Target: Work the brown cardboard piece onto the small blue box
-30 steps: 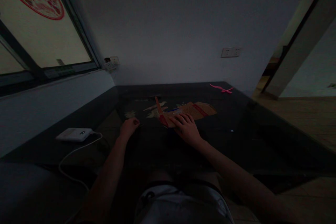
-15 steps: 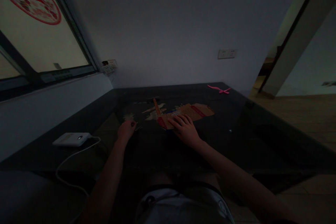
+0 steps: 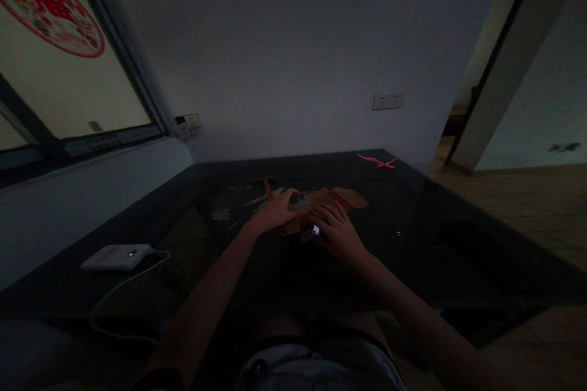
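Note:
A flat brown patterned piece with red bands [image 3: 351, 197] lies on the dark table, its right end fanned out. From its left side a narrow brown strip [image 3: 268, 189] points away from me. My left hand [image 3: 275, 211] is over the left end of the piece, thumb and index finger apart in a curve. My right hand [image 3: 337, 229] rests on the middle with its fingers bent and slightly apart. A small shiny bluish-white thing [image 3: 315, 230] shows beside the right fingers; its kind is unclear in the dim light. Both hands hide part of the piece.
Pale scraps [image 3: 221, 214] lie left of the hands. A white power bank [image 3: 117, 256] with a cable sits at the table's left. A pink ribbon-like strip [image 3: 380, 162] lies at the far right. The wall [image 3: 275, 73] stands behind the table [image 3: 413, 269].
My left hand has moved right, from the scraps onto the piece, and its pinched fingers have spread. The right fingers have bent more, and the shiny thing has come into sight beside them.

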Action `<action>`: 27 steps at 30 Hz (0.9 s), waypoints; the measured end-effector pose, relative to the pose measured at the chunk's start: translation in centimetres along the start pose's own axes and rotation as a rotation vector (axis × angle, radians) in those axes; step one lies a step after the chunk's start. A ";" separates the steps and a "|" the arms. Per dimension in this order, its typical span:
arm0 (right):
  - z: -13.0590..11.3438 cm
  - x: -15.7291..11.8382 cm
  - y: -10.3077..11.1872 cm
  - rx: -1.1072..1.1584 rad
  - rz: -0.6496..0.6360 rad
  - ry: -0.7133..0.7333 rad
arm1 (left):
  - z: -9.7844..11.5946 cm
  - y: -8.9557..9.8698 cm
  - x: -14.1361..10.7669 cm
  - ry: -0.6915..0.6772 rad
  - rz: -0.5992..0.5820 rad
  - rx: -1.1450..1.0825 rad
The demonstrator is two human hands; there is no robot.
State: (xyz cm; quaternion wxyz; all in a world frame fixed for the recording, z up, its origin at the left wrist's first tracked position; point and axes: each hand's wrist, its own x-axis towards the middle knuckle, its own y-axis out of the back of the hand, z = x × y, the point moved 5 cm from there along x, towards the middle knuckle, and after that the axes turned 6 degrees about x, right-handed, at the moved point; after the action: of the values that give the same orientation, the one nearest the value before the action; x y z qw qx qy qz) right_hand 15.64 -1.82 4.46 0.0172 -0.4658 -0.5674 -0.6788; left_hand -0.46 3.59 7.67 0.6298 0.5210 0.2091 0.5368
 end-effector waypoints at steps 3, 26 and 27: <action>1.5 -2.5 1.7 0.019 0.073 -0.061 | 1.0 -1.4 1.5 0.013 -0.149 0.105; 3.8 -6.8 1.3 0.197 0.005 -0.233 | 1.9 -2.9 3.2 -0.146 -0.409 0.123; 3.8 -6.9 1.2 0.202 0.001 -0.235 | 1.8 -2.9 3.0 -0.146 -0.427 0.155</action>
State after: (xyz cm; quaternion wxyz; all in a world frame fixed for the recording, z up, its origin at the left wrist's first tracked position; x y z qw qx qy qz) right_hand 22.55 -2.71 0.62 -0.0020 -0.5382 -0.6307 -0.5590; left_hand 3.33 5.83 6.61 0.7008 0.5492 0.3091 0.3344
